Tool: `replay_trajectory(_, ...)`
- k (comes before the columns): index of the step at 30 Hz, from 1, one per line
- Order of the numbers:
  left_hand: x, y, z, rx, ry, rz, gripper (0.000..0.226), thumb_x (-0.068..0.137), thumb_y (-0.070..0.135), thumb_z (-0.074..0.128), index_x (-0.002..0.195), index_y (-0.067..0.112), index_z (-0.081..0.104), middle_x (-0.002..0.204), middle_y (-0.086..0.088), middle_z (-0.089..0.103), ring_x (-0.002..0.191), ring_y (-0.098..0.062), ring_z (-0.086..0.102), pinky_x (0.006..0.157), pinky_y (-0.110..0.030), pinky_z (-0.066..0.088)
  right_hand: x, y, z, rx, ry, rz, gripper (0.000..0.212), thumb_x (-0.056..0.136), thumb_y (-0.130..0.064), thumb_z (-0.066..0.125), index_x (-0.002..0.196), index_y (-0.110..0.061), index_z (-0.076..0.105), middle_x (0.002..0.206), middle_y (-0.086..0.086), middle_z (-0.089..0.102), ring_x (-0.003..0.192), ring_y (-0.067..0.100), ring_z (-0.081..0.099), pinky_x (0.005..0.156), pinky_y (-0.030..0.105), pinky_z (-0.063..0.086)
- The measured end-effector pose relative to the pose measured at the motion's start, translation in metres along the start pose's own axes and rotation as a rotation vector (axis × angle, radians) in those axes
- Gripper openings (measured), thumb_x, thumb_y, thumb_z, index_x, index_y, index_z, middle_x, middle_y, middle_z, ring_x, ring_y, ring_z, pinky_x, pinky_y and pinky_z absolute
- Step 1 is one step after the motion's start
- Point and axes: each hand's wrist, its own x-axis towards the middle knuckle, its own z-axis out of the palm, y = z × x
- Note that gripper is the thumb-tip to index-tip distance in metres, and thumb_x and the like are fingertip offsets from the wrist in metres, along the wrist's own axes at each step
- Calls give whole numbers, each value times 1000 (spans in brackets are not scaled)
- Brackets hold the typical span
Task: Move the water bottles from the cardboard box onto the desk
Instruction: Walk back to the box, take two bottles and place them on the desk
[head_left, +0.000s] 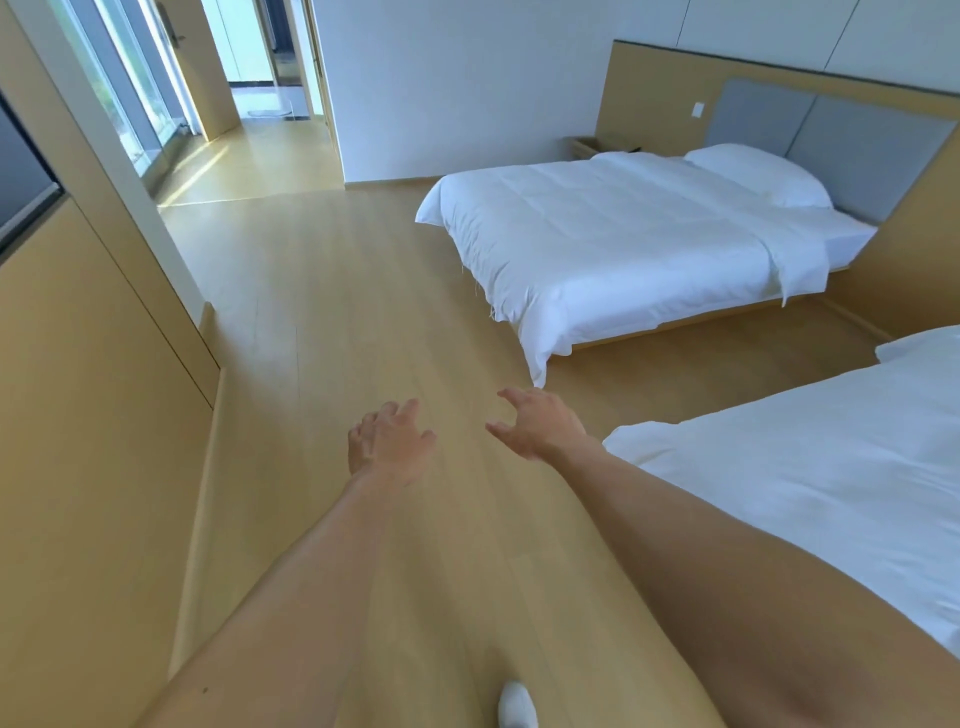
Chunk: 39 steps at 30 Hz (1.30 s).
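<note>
Notably, no cardboard box, water bottles or desk in view, so the person may head the wrong way or clip the near bed (810, 478) at lower right. Left hand (389, 441) and right hand (540, 421) extended mid-frame, fingers loosely spread, holding nothing.

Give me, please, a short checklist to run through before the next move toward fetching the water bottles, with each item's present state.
1. Left hand free to grasp: ok, fingers loosely curled, holding nothing.
2. Right hand free to grasp: ok, fingers spread, holding nothing.
3. Cardboard box located: not ok, none in view.
4. Desk located: not ok, none in view.
5. Wooden floor ahead free of obstacles: ok as far as the doorway.
6. Clearance from the near bed on the right: cannot tell, the right forearm overlaps its edge in the picture.
</note>
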Motion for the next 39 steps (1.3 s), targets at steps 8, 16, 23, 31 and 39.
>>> replay_trajectory(8,133,3,7,18,11,-42,49,96,44,51,143,32,46,145,-1,50,135,-26,44,112,-40,29,150,-6,-3,19,-33,-58,63,95,-58,51,150,-32,37,151,3,43,138,25,42,107,42,41)
replay_trajectory(16,300,24,-6,23,-4,-117,50,97,44,49,146,33,44,145,-1,49,134,-27,43,112,-41,28,327,-3,-36,-6,-100,-110,64,94,-60,51,150,-32,38,154,2,41,139,25,41,108,42,39)
replay_trajectory(23,409,8,-24,-14,-4,-197,50,97,45,47,146,33,45,144,-2,49,134,-27,42,114,-42,26,454,-30,-56,-74,-115,-201,64,94,-60,49,150,-31,38,155,3,41,140,24,40,111,40,35)
replay_trajectory(31,541,-38,-42,7,-28,-209,51,99,45,45,149,32,40,147,-3,48,136,-28,41,115,-43,28,588,-80,-58,-111,-146,-242,61,98,-58,43,151,-29,36,155,6,41,142,26,37,112,45,32)
replay_trajectory(39,721,-88,-73,7,-80,-137,50,102,43,41,151,31,38,151,-3,45,139,-28,40,117,-43,26,749,-147,-70,-200,-184,-188,64,98,-58,44,153,-29,33,157,4,37,144,24,34,113,40,33)
